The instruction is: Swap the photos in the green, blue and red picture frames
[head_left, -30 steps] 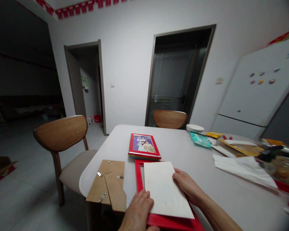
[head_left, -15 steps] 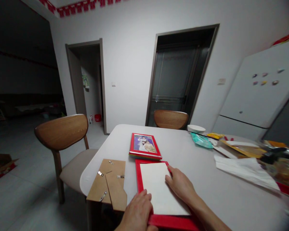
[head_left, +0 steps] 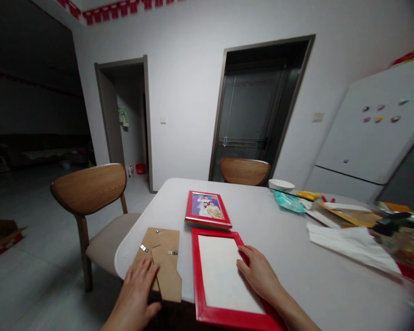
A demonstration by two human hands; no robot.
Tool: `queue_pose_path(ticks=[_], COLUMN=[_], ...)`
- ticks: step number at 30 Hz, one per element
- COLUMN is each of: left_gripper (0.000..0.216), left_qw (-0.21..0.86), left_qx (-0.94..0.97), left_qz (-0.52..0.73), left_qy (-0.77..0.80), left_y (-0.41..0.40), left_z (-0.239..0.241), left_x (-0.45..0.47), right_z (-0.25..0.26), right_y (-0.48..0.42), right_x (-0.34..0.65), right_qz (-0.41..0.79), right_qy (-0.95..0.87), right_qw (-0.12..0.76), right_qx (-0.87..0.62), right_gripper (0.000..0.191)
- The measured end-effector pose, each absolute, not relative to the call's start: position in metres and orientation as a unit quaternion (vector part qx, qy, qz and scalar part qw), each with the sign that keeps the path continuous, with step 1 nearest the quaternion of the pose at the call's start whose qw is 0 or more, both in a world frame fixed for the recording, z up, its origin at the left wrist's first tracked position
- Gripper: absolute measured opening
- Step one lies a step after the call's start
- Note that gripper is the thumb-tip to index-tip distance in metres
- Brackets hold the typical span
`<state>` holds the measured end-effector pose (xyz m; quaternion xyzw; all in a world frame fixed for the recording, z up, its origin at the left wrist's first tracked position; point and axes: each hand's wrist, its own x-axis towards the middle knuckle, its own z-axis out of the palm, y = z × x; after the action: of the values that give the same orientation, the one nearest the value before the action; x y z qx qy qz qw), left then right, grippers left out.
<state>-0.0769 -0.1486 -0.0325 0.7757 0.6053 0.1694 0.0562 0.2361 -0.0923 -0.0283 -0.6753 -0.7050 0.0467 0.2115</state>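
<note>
In the head view my left hand [head_left: 138,287] lies over the lower left part of a brown picture-frame backing board [head_left: 169,266]. Its fingers are stretched out with the thumb apart. The board carries metal clips and a stand flap. To its right a red picture frame [head_left: 199,276] lies at the table's near edge, with a white sheet [head_left: 224,276] inside its border. My right hand [head_left: 260,271] grips the frame's right side, thumb over the sheet. Just beyond lies another red frame holding a photo [head_left: 209,207], apparently on top of something else.
The white table [head_left: 272,239] has a rounded left corner. On its right side are a white paper [head_left: 348,241], a teal packet [head_left: 290,201], a white bowl [head_left: 281,185] and clutter. Wooden chairs stand at the left [head_left: 89,188] and far side [head_left: 244,171].
My left hand has left the red frame's lower left side and moved left onto the backing board. The red frame is turned slightly, and my right hand stays at its right side.
</note>
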Motion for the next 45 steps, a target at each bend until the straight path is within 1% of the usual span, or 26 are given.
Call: queue_pose_path(ticks=[3, 5, 9, 12, 14, 17, 19, 23, 26, 28, 31, 36, 39, 45], left_gripper=[0.059, 0.051, 0.035, 0.024, 0.02, 0.018, 0.018, 0.02, 0.023, 0.024, 0.026, 0.022, 0.018, 0.017], left_qw=[-0.041, -0.081, -0.096, -0.105, -0.123, -0.151, -0.156, -0.124, -0.099, -0.078, -0.033, 0.057, 0.091, 0.157], left_qx=[0.785, 0.793, 0.805, 0.806, 0.798, 0.785, 0.785, 0.81, 0.837, 0.857, 0.877, 0.878, 0.875, 0.89], left_qz=[0.213, 0.244, 0.272, 0.297, 0.319, 0.347, 0.362, 0.38, 0.386, 0.384, 0.379, 0.375, 0.357, 0.267], left_qy=[0.58, 0.553, 0.518, 0.5, 0.496, 0.49, 0.478, 0.43, 0.376, 0.336, 0.294, 0.293, 0.314, 0.335], left_y=[-0.14, -0.138, -0.14, -0.144, -0.144, -0.144, -0.144, -0.151, -0.158, -0.161, -0.162, -0.155, -0.151, -0.149], left_z=[-0.054, -0.062, -0.057, -0.047, -0.041, -0.034, -0.03, -0.022, -0.012, -0.005, -0.002, -0.016, -0.022, -0.013], left_x=[-0.101, -0.107, -0.105, -0.105, -0.106, -0.103, -0.095, -0.068, -0.042, -0.024, 0.006, 0.044, 0.05, 0.039], right_z=[-0.019, -0.009, 0.005, 0.006, 0.004, 0.007, 0.012, 0.021, 0.024, 0.024, 0.021, 0.003, -0.007, -0.013], right_y=[-0.096, -0.103, -0.121, -0.129, -0.128, -0.123, -0.122, -0.132, -0.145, -0.153, -0.161, -0.165, -0.164, -0.164], right_x=[0.219, 0.201, 0.149, 0.111, 0.095, 0.088, 0.093, 0.117, 0.145, 0.168, 0.202, 0.235, 0.236, 0.23], right_qz=[0.022, 0.025, 0.116, 0.131, 0.133, 0.16, 0.176, 0.201, 0.21, 0.195, 0.166, 0.152, 0.158, 0.15], right_qy=[-0.701, -0.718, -0.8, -0.826, -0.822, -0.796, -0.785, -0.778, -0.764, -0.755, -0.738, -0.711, -0.713, -0.728], right_qw=[0.216, 0.232, 0.24, 0.228, 0.228, 0.252, 0.274, 0.314, 0.339, 0.343, 0.335, 0.305, 0.28, 0.254], right_qx=[-0.679, -0.656, -0.537, -0.499, -0.504, -0.527, -0.528, -0.505, -0.508, -0.524, -0.562, -0.615, -0.623, -0.618], right_gripper=[0.042, 0.043, 0.035, 0.031, 0.039, 0.056, 0.055, 0.045, 0.044, 0.043, 0.04, 0.035, 0.035, 0.033])
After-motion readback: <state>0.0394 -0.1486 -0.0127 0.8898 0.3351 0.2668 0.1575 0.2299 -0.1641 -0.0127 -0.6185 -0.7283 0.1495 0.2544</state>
